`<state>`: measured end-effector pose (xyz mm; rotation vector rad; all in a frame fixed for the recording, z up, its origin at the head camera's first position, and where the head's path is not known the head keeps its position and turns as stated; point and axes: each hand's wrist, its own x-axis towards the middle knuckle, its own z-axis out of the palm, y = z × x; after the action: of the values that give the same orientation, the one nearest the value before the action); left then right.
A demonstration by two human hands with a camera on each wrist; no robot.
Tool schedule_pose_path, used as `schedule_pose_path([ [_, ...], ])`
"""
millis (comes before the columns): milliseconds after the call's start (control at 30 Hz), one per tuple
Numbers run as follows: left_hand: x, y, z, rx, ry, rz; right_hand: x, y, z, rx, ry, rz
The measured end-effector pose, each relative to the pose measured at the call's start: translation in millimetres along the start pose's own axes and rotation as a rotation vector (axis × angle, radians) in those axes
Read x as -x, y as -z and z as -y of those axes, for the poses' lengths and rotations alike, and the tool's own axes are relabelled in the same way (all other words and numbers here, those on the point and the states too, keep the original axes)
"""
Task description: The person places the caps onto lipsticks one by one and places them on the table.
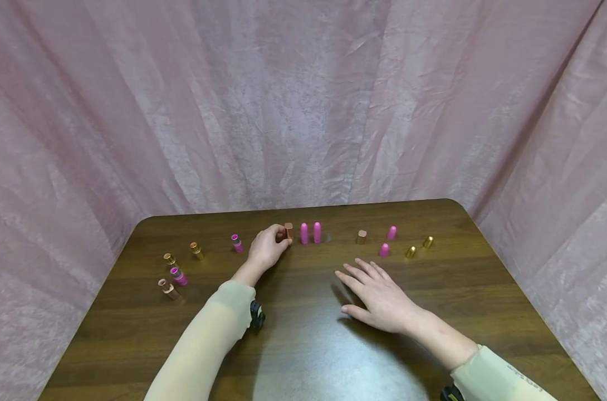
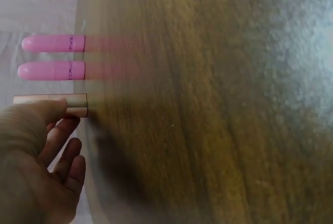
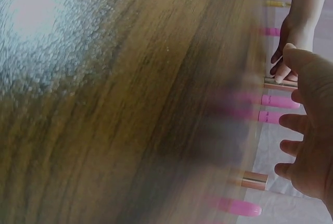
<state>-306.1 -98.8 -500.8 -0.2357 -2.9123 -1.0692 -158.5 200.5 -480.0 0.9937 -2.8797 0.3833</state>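
Note:
A rose-gold lipstick [image 1: 289, 231] stands upright near the table's far edge. My left hand [image 1: 267, 245] pinches it between thumb and fingers; in the left wrist view the lipstick [image 2: 78, 101] looks capped. Just right of it two pink capped lipsticks [image 1: 311, 233] stand side by side. My right hand [image 1: 378, 298] is spread with straight fingers, low over the table and holding nothing. Beyond its fingertips are a rose-gold cap [image 1: 361, 237] and two pink caps [image 1: 384, 250].
Uncapped lipstick tubes stand at the left: two gold [image 1: 196, 251], two pink [image 1: 236, 243] and one rose-gold [image 1: 169, 289]. Two gold caps [image 1: 427, 242] stand at the right of the wooden table [image 1: 303, 345]. Pink curtains [image 1: 283, 111] hang behind it.

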Motion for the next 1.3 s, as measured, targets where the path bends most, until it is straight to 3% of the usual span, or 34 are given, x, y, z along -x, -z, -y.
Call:
schedule_pose_path([
  [267,3.1,3.3,2.1,-0.025,-0.014,0.032,0.9,1,0,-0.005,-0.002,-0.009],
  [433,11.5,18.9,-3.0,-0.059,-0.082,0.008,3.1,4,-5,-0.003,-0.024,-0.034],
  [667,26.9,37.4,-15.3,-0.241,-0.269,0.005,10.5,12,-20,0.006,-0.053,-0.072],
  [967,51.8,49.0,-46.5,-0.492,-0.551,0.046,26.5,33,-46,-0.003,-0.149,-0.091],
  [1067,60.4,50.5,-54.7,-0.542,-0.61,0.062,31.6,40,-54,-0.011,-0.181,-0.084],
  [1300,79.1,46.4,-64.9,-0.566,-0.707,0.088,39.1,49,-68,-0.006,-0.231,-0.09],
])
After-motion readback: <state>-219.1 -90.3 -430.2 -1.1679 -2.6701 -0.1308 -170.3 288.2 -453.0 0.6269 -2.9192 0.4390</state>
